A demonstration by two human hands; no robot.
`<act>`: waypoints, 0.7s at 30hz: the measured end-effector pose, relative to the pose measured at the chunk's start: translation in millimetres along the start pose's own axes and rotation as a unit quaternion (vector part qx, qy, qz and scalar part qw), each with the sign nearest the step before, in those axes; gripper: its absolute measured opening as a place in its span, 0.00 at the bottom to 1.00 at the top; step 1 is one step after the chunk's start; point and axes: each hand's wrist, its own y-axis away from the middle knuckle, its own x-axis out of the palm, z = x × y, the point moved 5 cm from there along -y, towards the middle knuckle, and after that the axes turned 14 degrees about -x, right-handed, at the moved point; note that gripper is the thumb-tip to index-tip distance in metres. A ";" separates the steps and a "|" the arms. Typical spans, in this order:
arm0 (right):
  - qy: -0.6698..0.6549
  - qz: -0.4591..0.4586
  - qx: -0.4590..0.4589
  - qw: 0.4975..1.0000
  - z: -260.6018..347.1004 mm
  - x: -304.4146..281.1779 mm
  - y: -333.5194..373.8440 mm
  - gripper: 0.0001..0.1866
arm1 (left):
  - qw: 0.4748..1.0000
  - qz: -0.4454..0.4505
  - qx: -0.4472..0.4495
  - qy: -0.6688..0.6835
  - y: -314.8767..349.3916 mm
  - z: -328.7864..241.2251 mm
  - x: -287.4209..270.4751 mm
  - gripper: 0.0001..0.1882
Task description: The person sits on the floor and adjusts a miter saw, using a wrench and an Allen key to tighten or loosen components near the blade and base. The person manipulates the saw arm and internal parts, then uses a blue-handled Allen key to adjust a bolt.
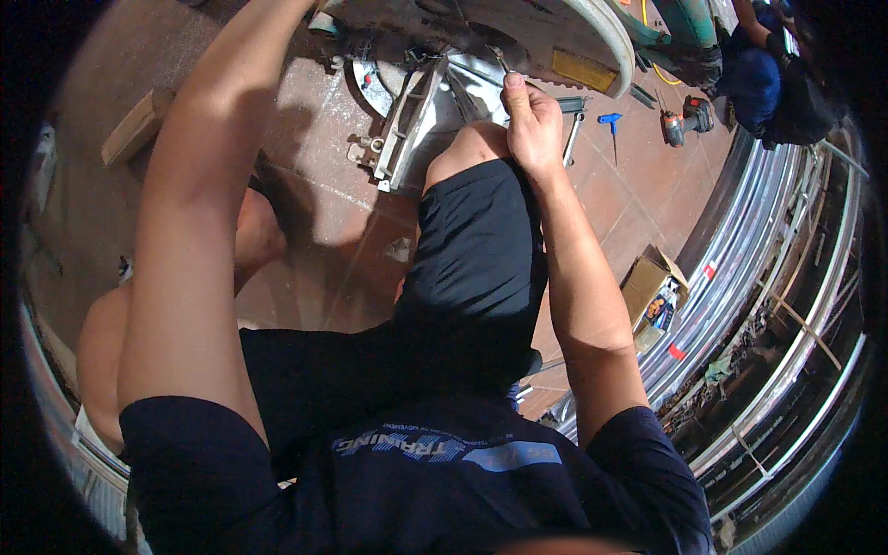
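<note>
My right hand grips a small metal tool at the saw

My right hand (536, 129) is wrapped around a small metal tool (501, 61), thumb up along it, with the tool's far end pointing at the underside of the big saw (518, 23). I can't tell whether that end touches the saw. The saw is at the far side of the floor (647, 190), with a yellow label (585, 70) on its curved housing and its silver base (407, 125) below. My left forearm (208, 129) reaches up past the saw's left side, but the hand itself is out of sight, so I can't tell what it grips or whether it is closed.

My right knee (470, 153) is just beside my right hand, in front of the base. To the right of that hand a wrench (573, 139) lies on the floor, then a blue-handled tool (610, 120), then a drill (686, 120) farther right. Along the floor's right edge run long metal bars (717, 277), with a cardboard box (645, 283) just beside them, its flaps up. A wooden block (137, 128) is toward the floor's far left corner, and another person (772, 88) is near its far right corner
</note>
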 end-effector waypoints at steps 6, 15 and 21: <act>-0.151 0.026 -0.008 0.988 -13.0 18.3 -10.1 0.33 | 1.000 0.004 0.003 -0.025 -1.3 1.2 0.1 0.31; -0.120 0.041 -0.014 0.992 -22.9 28.5 -15.4 0.32 | 1.000 -0.011 0.013 -0.017 1.3 2.3 -1.4 0.32; -0.159 0.049 -0.006 0.986 -22.6 22.2 -11.2 0.33 | 0.999 -0.031 -0.014 -0.026 -4.8 4.4 3.2 0.28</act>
